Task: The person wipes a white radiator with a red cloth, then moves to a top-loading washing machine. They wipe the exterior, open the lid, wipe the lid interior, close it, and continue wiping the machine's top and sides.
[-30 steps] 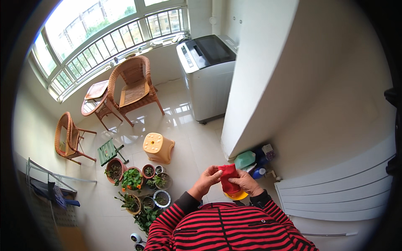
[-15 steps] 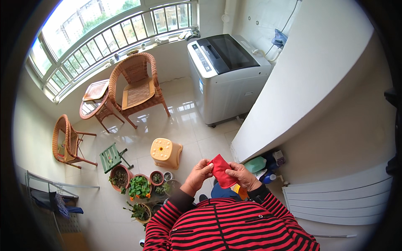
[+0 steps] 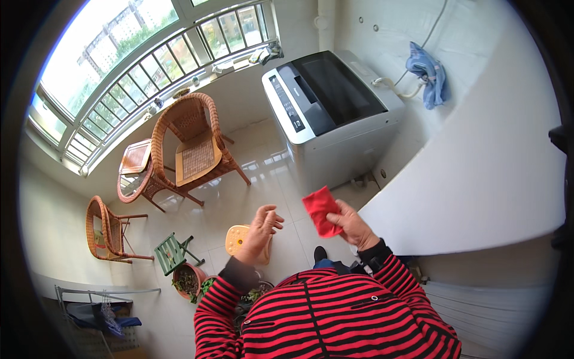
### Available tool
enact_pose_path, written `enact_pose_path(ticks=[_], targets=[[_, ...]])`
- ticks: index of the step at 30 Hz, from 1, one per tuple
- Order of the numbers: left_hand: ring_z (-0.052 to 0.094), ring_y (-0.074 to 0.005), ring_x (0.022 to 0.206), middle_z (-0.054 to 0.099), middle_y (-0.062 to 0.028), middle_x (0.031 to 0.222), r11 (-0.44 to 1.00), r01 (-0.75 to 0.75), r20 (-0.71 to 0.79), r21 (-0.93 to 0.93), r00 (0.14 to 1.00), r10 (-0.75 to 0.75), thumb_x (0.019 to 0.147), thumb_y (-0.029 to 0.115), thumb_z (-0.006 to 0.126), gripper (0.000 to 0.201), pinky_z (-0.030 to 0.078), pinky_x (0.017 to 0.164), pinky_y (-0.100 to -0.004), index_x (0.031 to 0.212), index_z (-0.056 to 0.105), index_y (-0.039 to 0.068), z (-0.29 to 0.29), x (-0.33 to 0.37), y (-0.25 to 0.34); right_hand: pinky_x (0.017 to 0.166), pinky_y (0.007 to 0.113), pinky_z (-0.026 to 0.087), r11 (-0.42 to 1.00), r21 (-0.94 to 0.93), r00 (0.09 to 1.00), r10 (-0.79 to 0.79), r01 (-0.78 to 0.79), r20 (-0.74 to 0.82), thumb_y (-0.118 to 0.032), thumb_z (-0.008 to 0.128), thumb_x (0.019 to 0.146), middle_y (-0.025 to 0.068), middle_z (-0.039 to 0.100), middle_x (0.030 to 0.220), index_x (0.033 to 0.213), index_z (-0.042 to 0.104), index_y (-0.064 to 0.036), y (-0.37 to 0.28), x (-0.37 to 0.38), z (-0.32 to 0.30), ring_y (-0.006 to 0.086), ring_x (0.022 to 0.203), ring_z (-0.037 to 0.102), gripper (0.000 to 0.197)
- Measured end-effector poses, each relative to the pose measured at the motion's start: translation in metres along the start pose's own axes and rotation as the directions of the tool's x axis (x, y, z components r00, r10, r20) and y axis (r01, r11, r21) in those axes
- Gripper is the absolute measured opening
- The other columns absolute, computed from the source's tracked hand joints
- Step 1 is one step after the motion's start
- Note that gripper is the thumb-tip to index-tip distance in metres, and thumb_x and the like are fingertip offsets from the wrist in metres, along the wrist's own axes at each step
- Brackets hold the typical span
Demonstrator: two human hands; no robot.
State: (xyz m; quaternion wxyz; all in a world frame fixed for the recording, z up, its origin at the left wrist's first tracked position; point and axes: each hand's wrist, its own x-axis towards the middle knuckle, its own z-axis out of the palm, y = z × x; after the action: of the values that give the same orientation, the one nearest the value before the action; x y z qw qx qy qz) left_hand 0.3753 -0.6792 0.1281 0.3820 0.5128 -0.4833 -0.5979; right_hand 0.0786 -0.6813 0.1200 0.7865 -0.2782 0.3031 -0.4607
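Note:
A folded red cloth is pinched in my right hand, thumb on top, and held up in front of my body toward the washing machine. To the left of the cloth, my left hand is in the air with loosely bent fingers apart and nothing in them. Below it, partly covered by that hand and forearm, stands a yellow plastic stool. The washing machine is grey with a dark lid, which is down.
A blue cloth hangs by the hose on the wall. Wicker chairs and a small wicker table stand by the window. A green folding stool and potted plants are at left. A white curved partition rises at right.
My left hand has let go of the red cloth and moved left, while my right hand keeps it. The washing machine appears nearer, and a dark shoe has come into view below.

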Motion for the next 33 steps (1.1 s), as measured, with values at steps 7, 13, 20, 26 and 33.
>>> enact_pose_path(ticks=[7, 13, 20, 26, 33], targets=[[0.067, -0.0109, 0.095, 0.071, -0.0036, 0.106, 0.967, 0.236, -0.215, -0.092, 0.944, -0.251, 0.107, 0.02, 0.056, 0.025, 0.051, 0.08, -0.0253, 0.128, 0.059, 0.006, -0.095, 0.017, -0.064, 0.107, 0.035, 0.046, 0.798, -0.566, 0.898, -0.384, 0.207, -0.213, -0.003, 0.054, 0.102, 0.0091, 0.065, 0.132, 0.143, 0.052, -0.0006, -0.05, 0.117, -0.035, 0.0184, 0.121, 0.062, 0.041], [0.067, -0.0144, 0.078, 0.071, -0.0112, 0.098, 0.889, 0.333, -0.446, -0.314, 0.775, -0.447, 0.104, 0.009, 0.057, 0.019, 0.052, 0.065, -0.0246, 0.121, 0.058, 0.001, -0.163, 0.03, -0.168, 0.109, 0.039, 0.046, 0.26, -0.949, 0.66, -0.747, 0.179, -0.08, -0.001, 0.05, 0.1, 0.0247, 0.063, 0.134, 0.143, 0.051, 0.0025, -0.124, 0.218, -0.067, 0.0381, 0.126, 0.061, 0.043], [0.069, -0.0137, 0.093, 0.07, -0.0071, 0.109, 0.765, 0.574, -0.198, -0.292, 0.746, -0.636, 0.105, 0.019, 0.059, 0.026, 0.055, 0.075, -0.025, 0.127, 0.056, 0.006, -0.26, 0.093, -0.179, 0.11, 0.044, 0.048, -0.318, -0.948, 0.523, -0.813, -0.031, 0.256, 0.006, 0.051, 0.095, 0.0247, 0.061, 0.136, 0.137, 0.055, 0.0017, -0.126, 0.355, -0.1, 0.0407, 0.127, 0.059, 0.043], [0.069, -0.0145, 0.088, 0.071, -0.0092, 0.108, 0.812, 0.568, -0.319, -0.136, 0.751, -0.578, 0.104, 0.014, 0.058, 0.022, 0.053, 0.07, -0.0241, 0.124, 0.058, 0.005, -0.333, 0.154, -0.17, 0.119, 0.048, 0.031, -0.488, -0.831, 0.781, -0.615, -0.269, 0.108, -0.002, 0.051, 0.096, 0.0105, 0.054, 0.152, 0.14, 0.059, -0.0062, -0.08, 0.41, -0.102, 0.0284, 0.148, 0.042, 0.045], [0.069, -0.0163, 0.096, 0.07, -0.0096, 0.11, 0.819, 0.563, -0.174, -0.107, 0.801, -0.573, 0.105, 0.016, 0.056, 0.024, 0.055, 0.078, -0.0278, 0.126, 0.058, 0.004, -0.335, 0.214, -0.161, 0.12, 0.047, 0.03, -0.447, -0.891, 0.842, -0.508, -0.078, 0.182, 0.001, 0.05, 0.094, 0.0105, 0.052, 0.154, 0.143, 0.056, -0.0045, -0.06, 0.311, -0.075, 0.0295, 0.149, 0.04, 0.049]])
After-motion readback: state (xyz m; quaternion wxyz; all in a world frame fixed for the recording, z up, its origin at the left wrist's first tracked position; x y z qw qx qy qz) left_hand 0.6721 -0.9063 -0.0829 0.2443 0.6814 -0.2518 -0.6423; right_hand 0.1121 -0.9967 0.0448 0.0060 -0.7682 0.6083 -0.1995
